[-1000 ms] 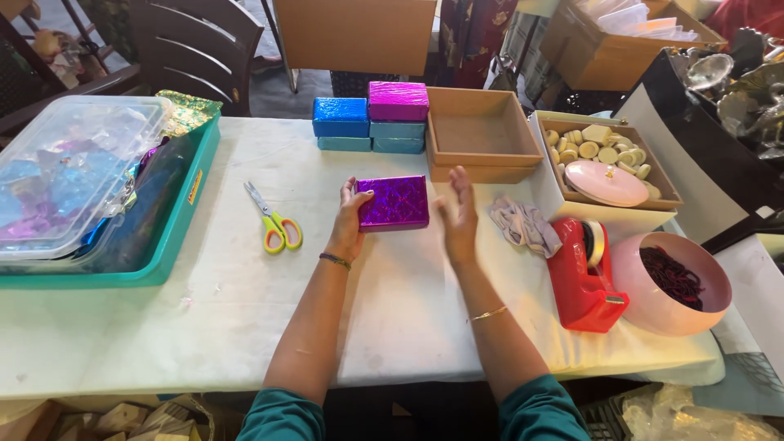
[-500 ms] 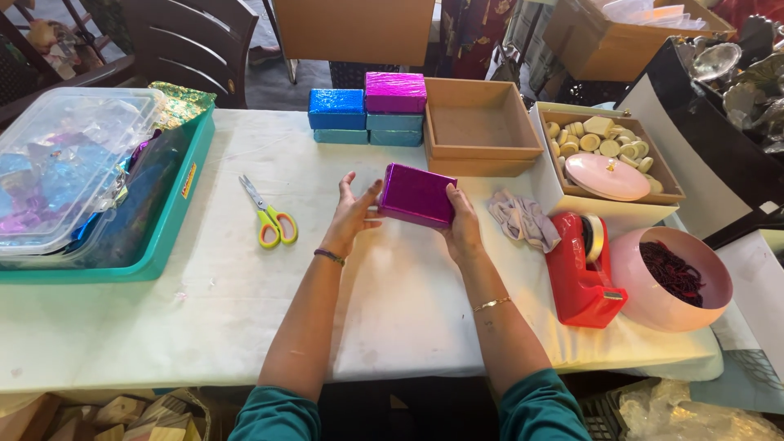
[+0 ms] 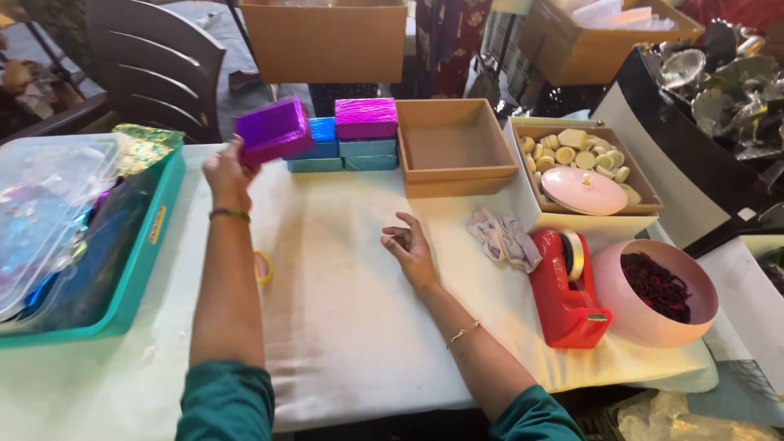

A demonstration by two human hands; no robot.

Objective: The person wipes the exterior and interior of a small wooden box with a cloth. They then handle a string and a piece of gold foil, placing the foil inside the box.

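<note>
the left hand (image 3: 227, 174) is closed around a purple box (image 3: 274, 130), lifted off the counter (image 3: 343, 310) and tilted, just beside the stack of blue boxes (image 3: 339, 151). a pink box (image 3: 366, 118) sits on top of that stack. the right hand (image 3: 411, 249) rests on the counter, fingers loosely curled, holding nothing.

the counter has a white cover. scissors (image 3: 263, 267) lie partly hidden behind the left forearm. a crumpled cloth (image 3: 502, 238) lies near a red tape dispenser (image 3: 565, 291). a dark chair (image 3: 155, 69) and cardboard cartons stand beyond the far edge.

a teal tray (image 3: 139, 249) at the left holds shiny foil sheets under a clear lid. an empty brown box (image 3: 454, 147) stands beside a box of pale round pieces (image 3: 572, 151) with a pink lid (image 3: 584, 191) lying on them. a pink bowl (image 3: 653, 322) holds dark red bits.
</note>
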